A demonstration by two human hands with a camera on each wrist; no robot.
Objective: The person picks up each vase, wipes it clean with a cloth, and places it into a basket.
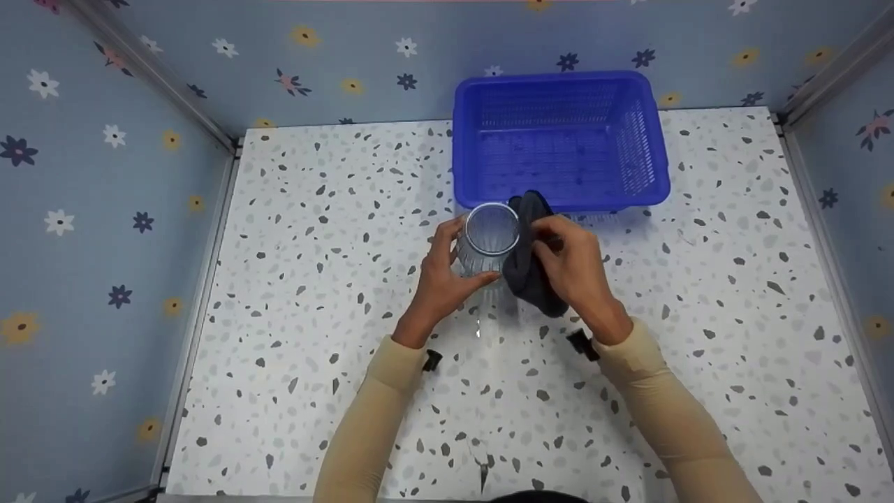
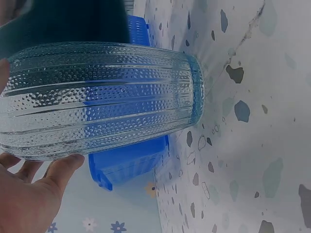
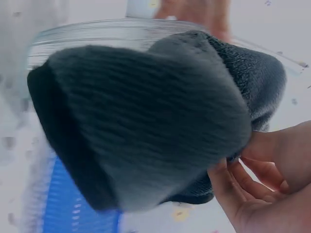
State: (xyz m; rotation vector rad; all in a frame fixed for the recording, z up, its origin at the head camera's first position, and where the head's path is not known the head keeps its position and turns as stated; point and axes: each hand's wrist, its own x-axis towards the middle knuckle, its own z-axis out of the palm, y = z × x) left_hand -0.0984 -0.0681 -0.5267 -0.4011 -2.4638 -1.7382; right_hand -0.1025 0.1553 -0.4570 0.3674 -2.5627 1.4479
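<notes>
A clear ribbed glass vase (image 2: 112,97) with a dimpled texture stands upright at the middle of the table, its round rim toward the head camera. My left hand (image 1: 447,272) grips it from the left side, thumb in front and fingers behind. In my right hand (image 1: 576,265) a dark grey cloth (image 1: 531,258) is pinched and bunched, hanging right along the vase's right side. Seen from the right wrist, the folded cloth (image 3: 146,121) covers much of the vase, with the left hand's fingers (image 3: 194,14) beyond it.
Behind the hands stands a blue plastic basket (image 1: 559,168) with slotted walls, its front edge close to the cloth. The speckled white table (image 1: 335,279) is bordered by flowered panels (image 1: 105,209) at the back and both sides.
</notes>
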